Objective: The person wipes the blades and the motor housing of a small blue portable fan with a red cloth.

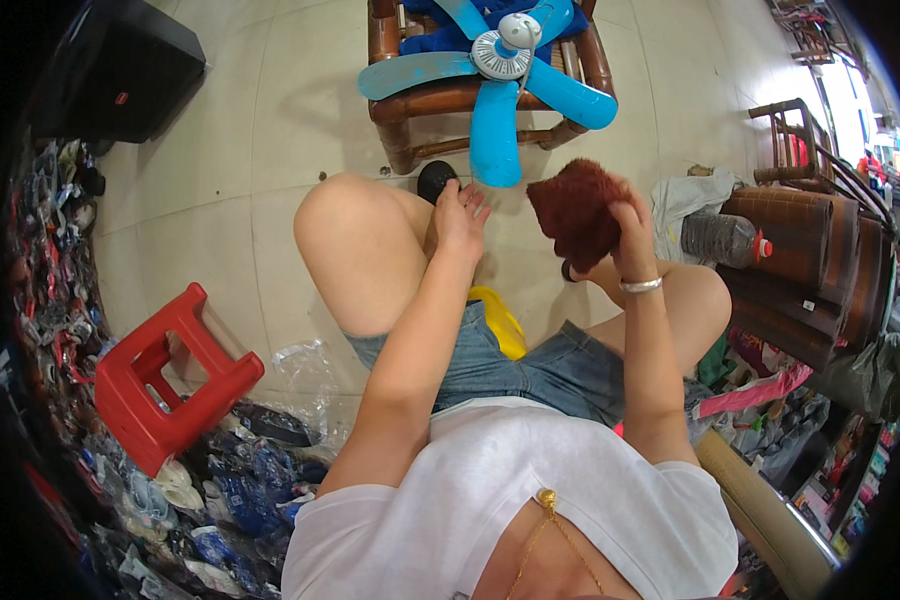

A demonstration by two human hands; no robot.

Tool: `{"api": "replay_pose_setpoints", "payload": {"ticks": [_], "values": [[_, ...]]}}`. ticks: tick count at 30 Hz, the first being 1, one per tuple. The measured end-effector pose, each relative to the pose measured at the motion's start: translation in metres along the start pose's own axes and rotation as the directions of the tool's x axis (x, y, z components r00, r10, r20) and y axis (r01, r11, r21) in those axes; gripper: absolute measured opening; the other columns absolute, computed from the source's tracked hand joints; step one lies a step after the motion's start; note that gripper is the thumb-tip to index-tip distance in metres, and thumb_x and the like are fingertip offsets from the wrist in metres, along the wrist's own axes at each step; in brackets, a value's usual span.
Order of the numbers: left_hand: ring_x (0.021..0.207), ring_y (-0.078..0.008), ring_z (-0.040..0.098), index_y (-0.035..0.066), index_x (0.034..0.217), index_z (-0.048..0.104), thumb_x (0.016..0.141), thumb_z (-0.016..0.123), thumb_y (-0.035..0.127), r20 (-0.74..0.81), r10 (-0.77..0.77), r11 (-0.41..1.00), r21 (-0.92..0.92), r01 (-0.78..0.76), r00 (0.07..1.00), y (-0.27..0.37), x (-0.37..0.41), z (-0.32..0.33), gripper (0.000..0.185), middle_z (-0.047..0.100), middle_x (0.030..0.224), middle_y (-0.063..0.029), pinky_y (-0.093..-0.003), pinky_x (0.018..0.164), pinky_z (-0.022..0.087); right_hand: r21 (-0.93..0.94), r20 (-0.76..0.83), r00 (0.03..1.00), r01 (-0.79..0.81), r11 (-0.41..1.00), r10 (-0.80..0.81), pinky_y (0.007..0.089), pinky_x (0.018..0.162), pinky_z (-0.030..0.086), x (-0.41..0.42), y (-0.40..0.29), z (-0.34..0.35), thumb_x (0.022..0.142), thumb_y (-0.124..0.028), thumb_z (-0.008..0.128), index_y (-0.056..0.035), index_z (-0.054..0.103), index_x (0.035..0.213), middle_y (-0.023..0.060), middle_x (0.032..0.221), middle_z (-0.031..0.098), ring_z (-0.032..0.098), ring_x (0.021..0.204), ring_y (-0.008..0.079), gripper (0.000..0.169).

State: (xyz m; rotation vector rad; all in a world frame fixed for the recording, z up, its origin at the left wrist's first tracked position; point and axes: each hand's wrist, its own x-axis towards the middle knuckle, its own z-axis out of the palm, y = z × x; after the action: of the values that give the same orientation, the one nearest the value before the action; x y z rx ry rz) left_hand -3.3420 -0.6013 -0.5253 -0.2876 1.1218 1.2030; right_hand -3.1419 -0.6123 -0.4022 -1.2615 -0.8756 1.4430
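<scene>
A dark brown-red cloth (576, 214) is held up in my right hand (634, 225), pinched at its right edge, to the right of the fan. My left hand (461, 217) holds nothing; its fingers are apart, just below the lower blade of a small fan with blue blades (495, 142). The fan has a white hub and motor housing and rests on a bamboo chair (412, 103), on top of a dark blue cloth (439, 39). Its blades bear pale, dusty-looking patches. Neither hand visibly touches the fan. A silver-coloured bangle circles my right wrist.
A red plastic stool (184, 375) lies tipped at the left, beside piles of plastic-wrapped goods (232, 495). A black speaker-like box (131, 71) stands at the upper left. Rolled brown mats (787, 232) and a clear plastic bottle (720, 238) are at the right. Something yellow (502, 326) shows between my legs.
</scene>
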Motion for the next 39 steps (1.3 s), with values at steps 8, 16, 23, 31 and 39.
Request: {"api": "replay_pose_setpoints", "payload": {"ticks": [8,16,23,31,39], "values": [[0.118,-0.0243,0.047,0.015,0.135,0.035,0.099,0.029,0.021,0.362,-0.109,0.982,-0.104,0.156,0.926,0.012,0.002,0.024,0.037,0.046,0.131,-0.0057,-0.0508,0.098,0.038,-0.815,0.400,0.712,0.564,0.131,-0.578,0.0405,0.077,0.043,0.112,0.018,0.092,0.065,-0.028,0.072,-0.0079,0.060,0.099,0.0106,0.103,0.058,0.052,0.096,0.0289,0.042],[0.117,-0.0242,0.048,0.018,0.139,0.026,0.100,0.021,0.018,0.490,-0.080,0.987,-0.080,0.136,0.868,0.023,0.003,0.027,0.039,0.042,0.132,-0.0077,-0.0539,0.092,0.046,-0.824,0.566,0.765,0.526,-0.210,-0.306,0.0402,0.076,0.044,0.149,0.039,0.113,0.064,-0.017,0.065,-0.0146,0.062,0.101,0.0045,0.101,0.056,0.049,0.093,0.0288,0.038],[0.112,-0.0275,0.051,0.006,0.125,0.047,0.096,0.025,0.034,0.346,-0.124,0.905,-0.345,0.248,0.930,0.021,0.003,0.024,0.046,0.054,0.120,-0.0117,-0.0435,0.098,0.040,-0.707,0.703,0.710,0.691,0.149,0.039,0.0355,0.077,0.048,0.080,0.040,0.090,0.064,-0.009,0.061,-0.0109,0.064,0.088,0.0051,0.100,0.058,0.053,0.091,0.0263,0.025],[0.122,-0.0273,0.041,0.005,0.128,0.044,0.090,0.021,0.057,0.416,-0.097,0.912,-0.326,0.248,0.904,0.029,0.005,0.028,0.068,0.048,0.129,-0.0128,-0.0570,0.099,0.031,-0.810,0.576,0.746,0.576,-0.112,-0.334,0.0381,0.073,0.048,0.140,0.035,0.118,0.066,-0.011,0.063,-0.0106,0.063,0.092,0.0051,0.096,0.057,0.053,0.090,0.0272,0.026],[0.121,-0.0278,0.043,0.005,0.127,0.045,0.086,0.022,0.065,0.438,-0.072,0.881,-0.393,0.263,0.896,0.033,0.000,0.022,0.076,0.048,0.130,-0.0099,-0.0439,0.104,0.031,-0.654,0.753,0.653,0.756,0.011,-0.081,0.0353,0.068,0.050,0.088,0.044,0.103,0.064,-0.012,0.063,-0.0104,0.066,0.083,0.0030,0.095,0.057,0.055,0.085,0.0245,0.020]]}}
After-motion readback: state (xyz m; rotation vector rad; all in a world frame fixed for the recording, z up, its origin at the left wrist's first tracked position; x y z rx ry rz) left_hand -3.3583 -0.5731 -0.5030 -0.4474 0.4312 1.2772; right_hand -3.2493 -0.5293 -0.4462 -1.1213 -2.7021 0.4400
